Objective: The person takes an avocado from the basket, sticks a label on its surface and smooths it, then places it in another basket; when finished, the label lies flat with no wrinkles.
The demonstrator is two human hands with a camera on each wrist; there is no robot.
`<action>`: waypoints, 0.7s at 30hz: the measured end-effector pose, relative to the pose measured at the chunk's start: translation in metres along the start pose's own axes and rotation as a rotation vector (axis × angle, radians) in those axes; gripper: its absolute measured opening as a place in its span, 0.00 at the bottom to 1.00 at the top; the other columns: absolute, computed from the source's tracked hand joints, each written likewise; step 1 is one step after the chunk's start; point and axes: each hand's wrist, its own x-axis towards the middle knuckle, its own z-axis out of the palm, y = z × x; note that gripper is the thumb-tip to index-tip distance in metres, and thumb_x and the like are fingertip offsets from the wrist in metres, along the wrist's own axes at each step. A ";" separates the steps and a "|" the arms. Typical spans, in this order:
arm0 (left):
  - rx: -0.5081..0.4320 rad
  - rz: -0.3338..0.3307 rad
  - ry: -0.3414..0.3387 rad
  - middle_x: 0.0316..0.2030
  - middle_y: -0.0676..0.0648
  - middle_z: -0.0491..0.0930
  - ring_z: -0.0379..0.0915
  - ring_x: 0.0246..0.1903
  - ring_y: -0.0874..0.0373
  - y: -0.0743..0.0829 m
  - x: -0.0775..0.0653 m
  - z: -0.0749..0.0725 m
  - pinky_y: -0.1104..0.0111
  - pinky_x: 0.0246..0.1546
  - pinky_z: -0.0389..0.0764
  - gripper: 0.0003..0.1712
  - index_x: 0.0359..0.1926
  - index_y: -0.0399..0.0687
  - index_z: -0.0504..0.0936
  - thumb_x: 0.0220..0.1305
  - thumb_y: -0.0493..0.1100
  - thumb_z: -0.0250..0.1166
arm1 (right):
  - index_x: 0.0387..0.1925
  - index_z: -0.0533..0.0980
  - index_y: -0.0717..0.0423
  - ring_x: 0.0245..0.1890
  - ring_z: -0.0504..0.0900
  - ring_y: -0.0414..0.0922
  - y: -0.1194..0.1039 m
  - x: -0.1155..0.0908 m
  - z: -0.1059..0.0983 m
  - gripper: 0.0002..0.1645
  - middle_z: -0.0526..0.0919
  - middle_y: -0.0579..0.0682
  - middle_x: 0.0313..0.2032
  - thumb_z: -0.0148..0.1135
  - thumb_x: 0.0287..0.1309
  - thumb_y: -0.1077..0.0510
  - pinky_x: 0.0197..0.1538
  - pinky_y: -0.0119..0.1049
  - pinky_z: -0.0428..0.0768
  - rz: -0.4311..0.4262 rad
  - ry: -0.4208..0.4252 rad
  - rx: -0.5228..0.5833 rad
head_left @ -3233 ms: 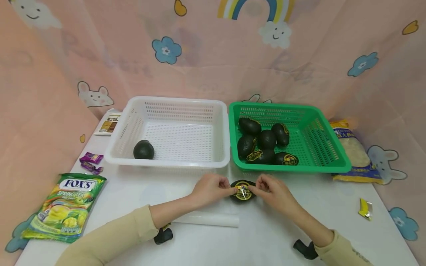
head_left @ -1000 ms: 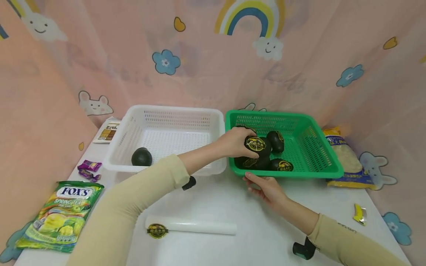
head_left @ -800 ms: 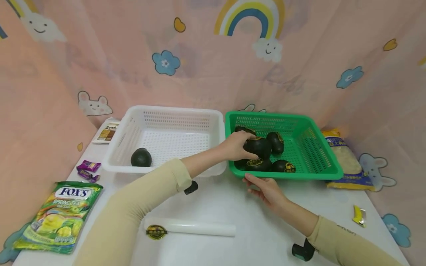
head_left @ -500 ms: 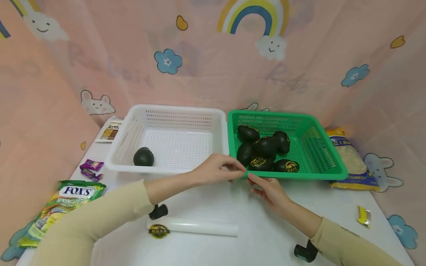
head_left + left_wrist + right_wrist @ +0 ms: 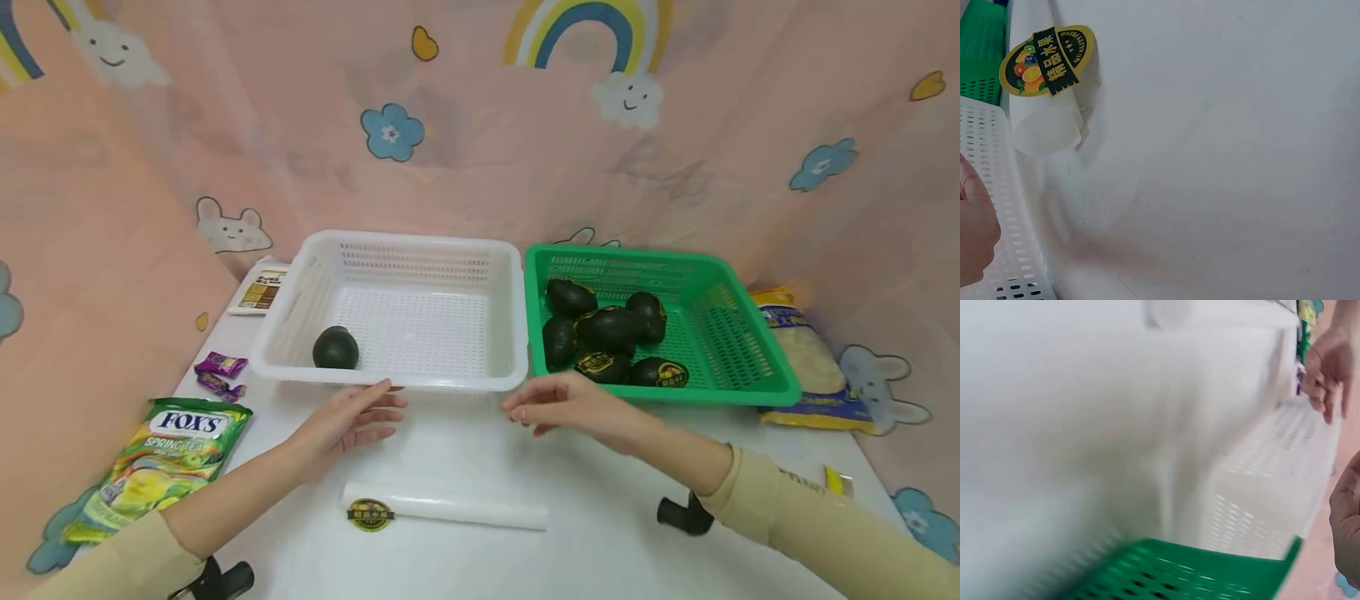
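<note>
My left hand [image 5: 347, 423] is at the front rim of the white basket [image 5: 390, 379], its fingers extended and holding nothing; I cannot tell whether a fingertip touches the rim. One dark avocado [image 5: 335, 347] sits in that basket's front left corner. Just in front of the spot where the two baskets meet hovers my right hand [image 5: 573, 408], empty, with loosely bent fingers. Several avocados [image 5: 609, 331], most with black-and-gold labels, lie in the left part of the green basket [image 5: 705, 397]. On the table, a white roll [image 5: 472, 508] carries a black-and-gold fruit sticker [image 5: 370, 515] at its left end.
A green candy bag [image 5: 153, 467] and purple-wrapped sweets [image 5: 220, 364] lie at the left, with a white-and-brown packet [image 5: 260, 287] behind. At the right are a blue-and-yellow bag [image 5: 806, 354] and a small yellow packet [image 5: 836, 481]. A printed pink curtain [image 5: 480, 183] hangs behind.
The labelled avocado went from the table into the green basket, set down by my left hand. That hand has since moved left to the white basket; my right hand has left the green rim, moving slightly left.
</note>
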 end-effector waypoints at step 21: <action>0.014 -0.004 0.006 0.46 0.43 0.83 0.80 0.42 0.59 0.006 -0.003 -0.014 0.63 0.45 0.82 0.26 0.54 0.32 0.77 0.69 0.52 0.62 | 0.61 0.74 0.54 0.54 0.76 0.45 -0.118 0.254 0.049 0.24 0.76 0.48 0.55 0.62 0.64 0.56 0.49 0.37 0.80 -0.013 -0.447 -0.611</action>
